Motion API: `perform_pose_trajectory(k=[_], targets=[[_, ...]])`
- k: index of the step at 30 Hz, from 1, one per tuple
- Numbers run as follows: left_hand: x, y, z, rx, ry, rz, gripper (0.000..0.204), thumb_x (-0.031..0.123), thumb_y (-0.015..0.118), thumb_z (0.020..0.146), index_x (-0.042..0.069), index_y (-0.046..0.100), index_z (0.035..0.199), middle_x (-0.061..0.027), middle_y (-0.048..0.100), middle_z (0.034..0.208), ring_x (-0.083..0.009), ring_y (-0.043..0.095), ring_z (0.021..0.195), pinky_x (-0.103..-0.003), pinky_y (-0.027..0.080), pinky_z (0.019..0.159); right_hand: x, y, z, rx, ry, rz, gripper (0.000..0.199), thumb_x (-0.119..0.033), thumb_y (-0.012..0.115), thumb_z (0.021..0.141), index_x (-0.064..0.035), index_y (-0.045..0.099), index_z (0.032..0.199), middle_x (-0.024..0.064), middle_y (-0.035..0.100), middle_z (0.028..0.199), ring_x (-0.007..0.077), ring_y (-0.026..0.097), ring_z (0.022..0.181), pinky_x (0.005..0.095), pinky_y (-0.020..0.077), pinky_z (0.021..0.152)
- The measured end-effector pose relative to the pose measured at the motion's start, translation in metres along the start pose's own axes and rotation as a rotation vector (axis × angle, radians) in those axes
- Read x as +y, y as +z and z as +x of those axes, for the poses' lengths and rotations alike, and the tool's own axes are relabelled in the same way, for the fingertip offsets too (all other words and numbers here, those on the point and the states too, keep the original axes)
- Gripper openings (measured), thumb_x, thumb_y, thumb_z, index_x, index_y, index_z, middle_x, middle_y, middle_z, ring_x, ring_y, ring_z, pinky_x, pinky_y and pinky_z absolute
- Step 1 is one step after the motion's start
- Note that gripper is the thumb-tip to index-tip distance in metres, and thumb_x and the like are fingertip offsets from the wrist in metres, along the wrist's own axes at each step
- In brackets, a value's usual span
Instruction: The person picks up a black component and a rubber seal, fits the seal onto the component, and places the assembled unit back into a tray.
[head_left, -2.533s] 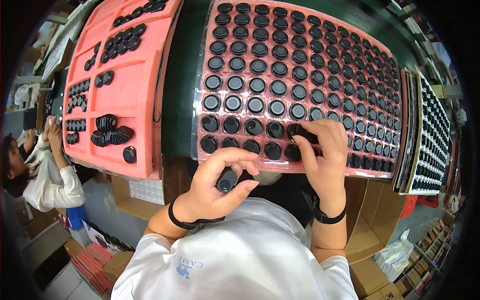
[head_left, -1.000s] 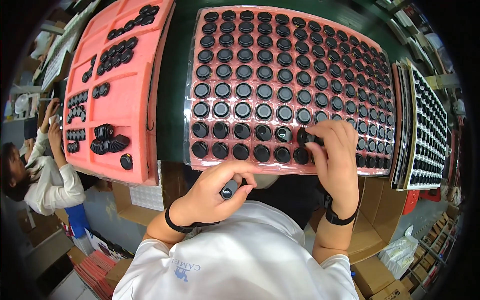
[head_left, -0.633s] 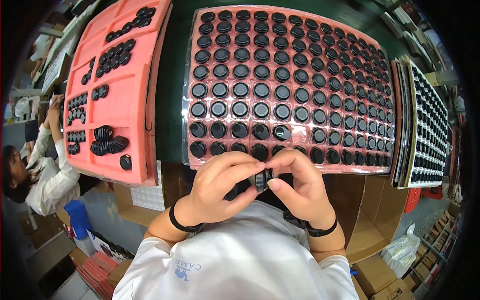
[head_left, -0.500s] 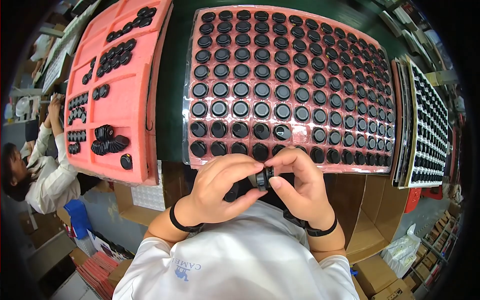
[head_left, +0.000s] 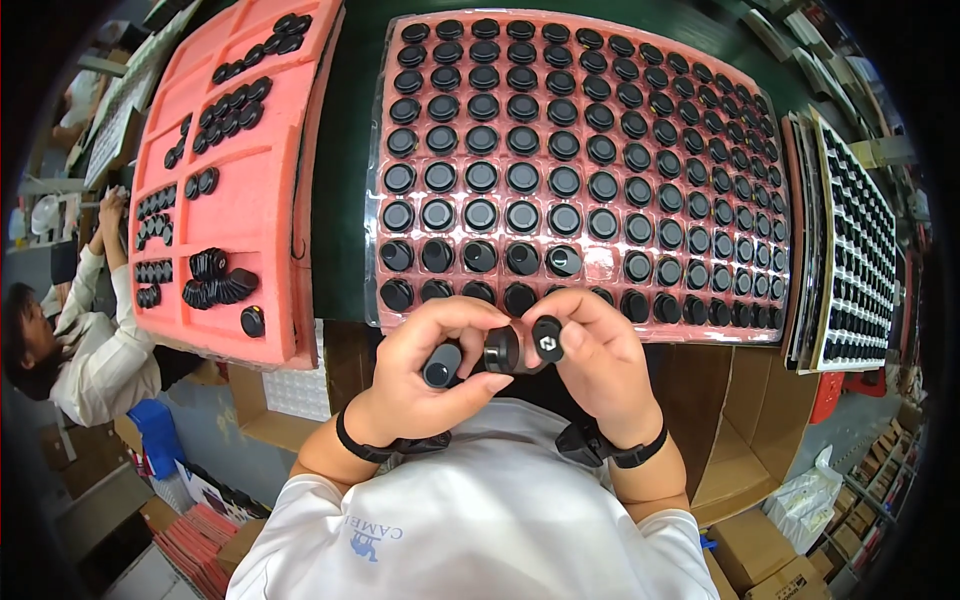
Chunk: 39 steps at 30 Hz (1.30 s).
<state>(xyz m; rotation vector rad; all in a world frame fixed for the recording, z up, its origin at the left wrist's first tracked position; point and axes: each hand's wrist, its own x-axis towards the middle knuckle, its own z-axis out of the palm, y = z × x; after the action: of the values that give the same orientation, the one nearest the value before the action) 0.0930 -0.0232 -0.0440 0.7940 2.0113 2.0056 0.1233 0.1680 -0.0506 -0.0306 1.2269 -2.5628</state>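
My left hand [head_left: 400,385] is closed, pinching a round black knob-like part [head_left: 503,350] between thumb and forefinger. A dark cylindrical piece [head_left: 441,366] with a small light mark on its end is tucked against the palm by the other fingers. Just to the right, a small round black cap [head_left: 547,340] with a white mark is gripped by my right hand [head_left: 615,380]. A narrow gap separates the cap from the knob-like part. Beyond both hands lies a clear plastic tray [head_left: 374,235] over pink, holding rows of round black parts; one pocket [head_left: 600,263] has no part in it.
At left, a pink foam tray [head_left: 235,230] carries groups of small black parts. More black parts fill a white tray [head_left: 862,250] at right. Open cardboard boxes [head_left: 745,470] stand below the table edge. Another person [head_left: 85,370] works at far left.
The cap in my right hand has come apart from the knob-like part in my left. Both hands have turned slightly, and the cylindrical piece in my left palm shows more.
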Motion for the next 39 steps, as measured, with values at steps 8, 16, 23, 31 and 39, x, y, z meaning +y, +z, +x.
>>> perform_pose_trajectory(k=[8, 16, 23, 31, 39], targets=[[-0.006, 0.002, -0.004, 0.037, -0.104, -0.190, 0.041, -0.002, 0.070, 0.074, -0.004, 0.052, 0.111, -0.0069, 0.058, 0.100, -0.0068, 0.047, 0.062, -0.021, 0.041, 0.059, 0.000, 0.003, 0.000, 0.095, -0.167, -0.005, 0.033, -0.024, 0.055, 0.092, 0.0022, 0.053, 0.112, 0.0039, 0.056, 0.090, 0.0125, 0.052, 0.079, 0.0259, 0.0412, 0.075], [-0.005, 0.003, -0.002, 0.026, 0.077, 0.041, 0.043, 0.000, 0.072, 0.073, -0.002, 0.053, 0.112, -0.0120, 0.058, 0.105, -0.0073, 0.047, 0.063, -0.022, 0.042, 0.061, -0.009, 0.004, 0.004, 0.043, -0.498, -0.897, 0.022, -0.016, 0.060, 0.088, -0.0004, 0.058, 0.103, 0.0060, 0.056, 0.088, 0.0171, 0.050, 0.073, 0.0300, 0.0407, 0.073], [-0.005, 0.003, -0.005, 0.000, 0.046, -0.046, 0.045, 0.002, 0.073, 0.072, -0.001, 0.054, 0.113, -0.0132, 0.059, 0.104, -0.0093, 0.048, 0.063, -0.023, 0.043, 0.061, 0.006, 0.010, 0.007, 0.030, -0.368, -0.572, 0.025, -0.022, 0.055, 0.091, 0.0010, 0.055, 0.102, 0.0051, 0.050, 0.086, 0.0114, 0.043, 0.073, 0.0233, 0.0355, 0.068], [-0.004, 0.004, -0.004, -0.008, 0.083, -0.041, 0.046, 0.002, 0.074, 0.072, 0.000, 0.054, 0.113, -0.0134, 0.059, 0.102, -0.0102, 0.049, 0.064, -0.023, 0.044, 0.061, 0.004, 0.017, 0.008, 0.034, -0.314, -0.415, 0.023, -0.017, 0.052, 0.091, 0.0013, 0.050, 0.106, 0.0049, 0.050, 0.087, 0.0091, 0.043, 0.073, 0.0225, 0.0355, 0.067], [-0.002, 0.004, -0.001, -0.004, 0.121, 0.014, 0.045, 0.001, 0.073, 0.072, -0.001, 0.054, 0.113, -0.0138, 0.059, 0.103, -0.0099, 0.049, 0.064, -0.023, 0.043, 0.058, 0.001, 0.011, 0.008, 0.012, -0.264, -0.392, 0.024, -0.017, 0.052, 0.092, 0.0004, 0.049, 0.108, 0.0033, 0.049, 0.089, 0.0080, 0.045, 0.075, 0.0224, 0.0368, 0.067]])
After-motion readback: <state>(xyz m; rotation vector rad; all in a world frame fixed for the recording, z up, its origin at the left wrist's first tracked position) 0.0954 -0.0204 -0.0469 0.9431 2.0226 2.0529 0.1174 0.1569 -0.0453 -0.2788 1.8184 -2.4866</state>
